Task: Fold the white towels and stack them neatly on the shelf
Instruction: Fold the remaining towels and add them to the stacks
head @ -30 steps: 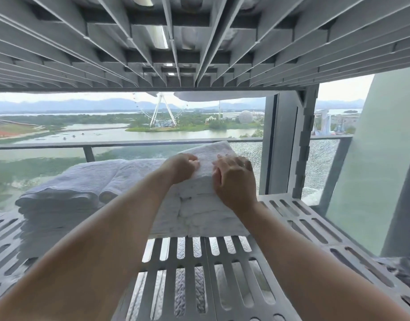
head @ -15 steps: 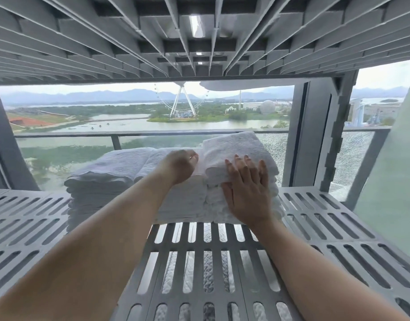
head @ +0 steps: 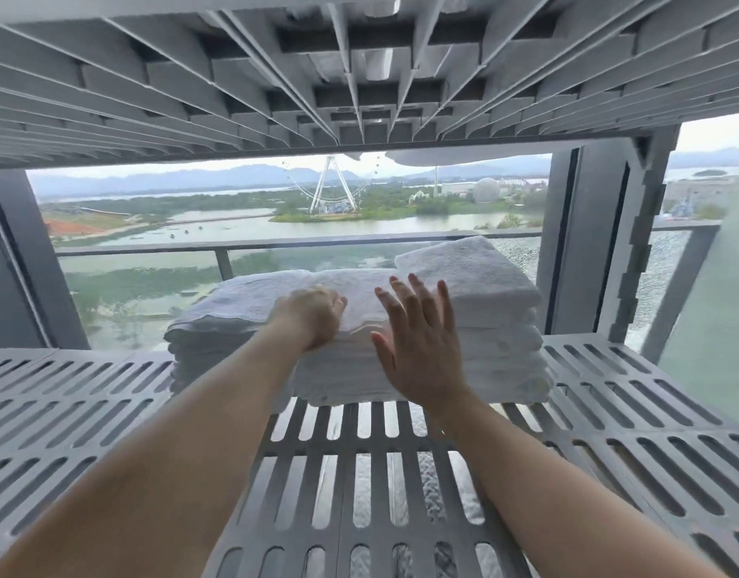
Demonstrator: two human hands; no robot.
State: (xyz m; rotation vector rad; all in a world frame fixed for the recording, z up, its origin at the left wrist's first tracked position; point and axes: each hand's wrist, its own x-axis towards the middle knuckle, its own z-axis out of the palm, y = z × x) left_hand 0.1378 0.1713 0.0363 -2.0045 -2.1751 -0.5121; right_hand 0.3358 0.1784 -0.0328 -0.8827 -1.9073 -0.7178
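Two stacks of folded white towels stand side by side on the grey slotted shelf (head: 635, 415). The left stack (head: 217, 327) is lower; the right stack (head: 497, 327) is higher, with a folded towel (head: 464, 269) on top. My left hand (head: 313, 317) is curled, knuckles on the towels where the stacks meet; whether it grips the cloth is hidden. My right hand (head: 418, 348) is flat with fingers spread against the front of the right stack, holding nothing.
The underside of another ribbed grey shelf (head: 359, 77) hangs close above. Grey uprights (head: 589, 244) stand right of the stacks, and one (head: 21, 260) at the left. Behind is a window with a railing. Bare slotted shelf lies left, right and in front of the stacks.
The folded towel went from tilted in both hands to lying on the right stack. My right hand slid off its top and opened flat against the stack's front. The view shifted right.
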